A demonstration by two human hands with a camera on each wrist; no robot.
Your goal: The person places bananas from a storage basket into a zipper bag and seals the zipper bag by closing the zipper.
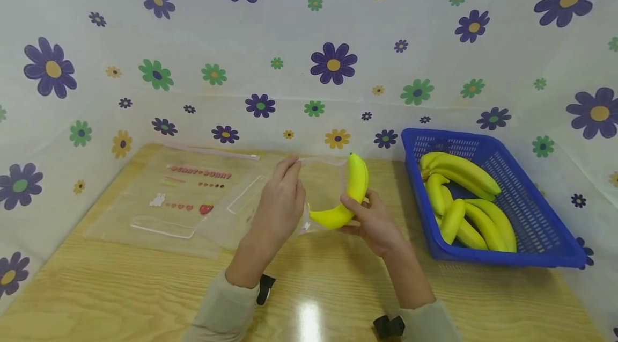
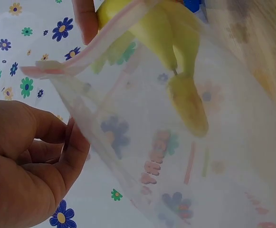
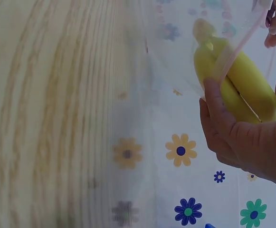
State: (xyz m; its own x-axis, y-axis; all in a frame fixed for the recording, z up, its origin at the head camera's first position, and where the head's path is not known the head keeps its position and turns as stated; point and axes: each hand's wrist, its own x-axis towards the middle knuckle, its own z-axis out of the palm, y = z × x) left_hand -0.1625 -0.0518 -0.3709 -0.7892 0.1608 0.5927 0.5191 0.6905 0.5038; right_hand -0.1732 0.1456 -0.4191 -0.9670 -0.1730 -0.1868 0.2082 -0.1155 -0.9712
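My right hand [image 1: 374,224] holds a pair of yellow bananas [image 1: 356,181] joined at one end. In the right wrist view the fingers lie along one side of the bananas [image 3: 242,80], the thumb partly out of frame. The joined end of the bananas [image 2: 187,104] shows through the translucent wall of a zip bag [image 2: 128,142] with a pink rim, inside its mouth. At the bag's side edge my left hand [image 2: 28,161] pinches the plastic. In the head view the left hand [image 1: 282,199] hides part of that bag [image 1: 322,175].
Flat on the table's left lie translucent zip bags [image 1: 169,197] printed with red lettering, hearts and a rabbit. A blue basket [image 1: 545,224] with several bananas [image 1: 463,170] stands at the right. Flower-patterned cloth [image 1: 289,25] rises behind the wooden table [image 1: 145,288].
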